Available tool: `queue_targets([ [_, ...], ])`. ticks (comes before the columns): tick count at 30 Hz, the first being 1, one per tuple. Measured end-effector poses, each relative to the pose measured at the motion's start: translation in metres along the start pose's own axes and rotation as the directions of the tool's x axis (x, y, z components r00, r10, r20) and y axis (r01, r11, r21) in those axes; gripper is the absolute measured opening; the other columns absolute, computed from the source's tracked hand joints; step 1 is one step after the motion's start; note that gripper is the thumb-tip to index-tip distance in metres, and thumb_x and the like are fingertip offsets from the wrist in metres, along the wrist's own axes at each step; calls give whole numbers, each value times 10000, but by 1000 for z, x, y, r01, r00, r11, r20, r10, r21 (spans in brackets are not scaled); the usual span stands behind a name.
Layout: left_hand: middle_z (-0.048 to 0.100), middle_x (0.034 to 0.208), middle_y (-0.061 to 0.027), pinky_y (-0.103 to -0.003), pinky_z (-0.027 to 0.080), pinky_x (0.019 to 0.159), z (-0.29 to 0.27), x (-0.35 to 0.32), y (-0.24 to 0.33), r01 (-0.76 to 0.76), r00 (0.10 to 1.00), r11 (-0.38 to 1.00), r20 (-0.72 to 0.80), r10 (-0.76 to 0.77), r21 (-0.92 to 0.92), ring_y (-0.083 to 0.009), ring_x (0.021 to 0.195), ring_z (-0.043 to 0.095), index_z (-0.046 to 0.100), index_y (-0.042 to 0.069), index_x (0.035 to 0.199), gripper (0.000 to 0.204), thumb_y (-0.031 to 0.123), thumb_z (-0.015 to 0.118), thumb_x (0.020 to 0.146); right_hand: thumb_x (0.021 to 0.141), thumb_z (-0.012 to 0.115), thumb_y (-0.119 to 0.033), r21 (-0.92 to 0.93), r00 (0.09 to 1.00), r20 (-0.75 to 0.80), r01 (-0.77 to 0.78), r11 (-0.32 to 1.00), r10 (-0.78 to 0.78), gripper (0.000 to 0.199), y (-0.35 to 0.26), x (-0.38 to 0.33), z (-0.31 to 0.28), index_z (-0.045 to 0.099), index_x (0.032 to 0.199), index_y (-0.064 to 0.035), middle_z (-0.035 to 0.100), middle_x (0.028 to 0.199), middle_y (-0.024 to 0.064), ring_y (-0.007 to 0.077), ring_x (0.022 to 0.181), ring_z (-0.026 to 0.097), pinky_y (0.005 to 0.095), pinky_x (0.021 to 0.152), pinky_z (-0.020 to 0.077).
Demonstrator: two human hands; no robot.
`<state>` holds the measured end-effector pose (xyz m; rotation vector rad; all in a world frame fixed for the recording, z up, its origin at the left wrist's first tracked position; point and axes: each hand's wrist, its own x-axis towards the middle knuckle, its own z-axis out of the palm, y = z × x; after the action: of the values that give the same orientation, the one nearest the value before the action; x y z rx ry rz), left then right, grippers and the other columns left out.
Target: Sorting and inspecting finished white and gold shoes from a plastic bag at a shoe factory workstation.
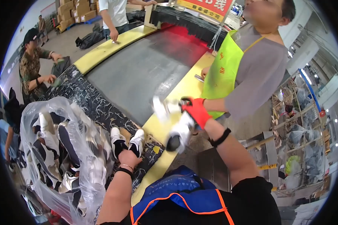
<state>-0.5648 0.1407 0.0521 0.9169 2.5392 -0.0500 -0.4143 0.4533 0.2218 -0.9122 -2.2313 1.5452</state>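
Here, our red-gloved right hand [197,111] curls its fingers around blurred white shoes [183,130] by the yellow ledge [189,80]; our left hand [130,159] touches a white pair [138,138] on the patterned table [97,112], fingertips hidden, spread or pressed we cannot tell.

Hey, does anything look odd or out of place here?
Mildly odd: the right hand wears a red glove while the left hand is bare. Also, shoes lie jumbled in the clear plastic bag at left. No spill or clear damage shows.

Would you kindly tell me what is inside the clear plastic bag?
Inside the clear plastic bag are several white and dark shoes; whatever lies beneath the top ones is covered.
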Motion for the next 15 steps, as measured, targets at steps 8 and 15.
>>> queue_targets([
  [8, 707, 937, -125, -338, 550, 758, -1, 5, 4, -14, 1000, 999, -1, 14, 36, -246, 873, 696, 757, 75, 881, 590, 604, 796, 622, 890, 647, -304, -308, 914, 337, -118, 944, 224, 444, 21, 75, 12, 565, 1251, -58, 602, 1215, 119, 228, 1059, 581, 376, 867, 501],
  [15, 716, 948, -105, -378, 541, 759, 12, 6, -5, -140, 990, 985, 19, 139, 105, -263, 894, 683, 759, 101, 891, 627, 675, 737, 641, 913, 589, -514, -44, 937, -247, -264, 964, 245, 509, 83, 114, 8, 512, 1228, -122, 645, 1019, 154, 307, 751, 676, 472, 651, 563],
])
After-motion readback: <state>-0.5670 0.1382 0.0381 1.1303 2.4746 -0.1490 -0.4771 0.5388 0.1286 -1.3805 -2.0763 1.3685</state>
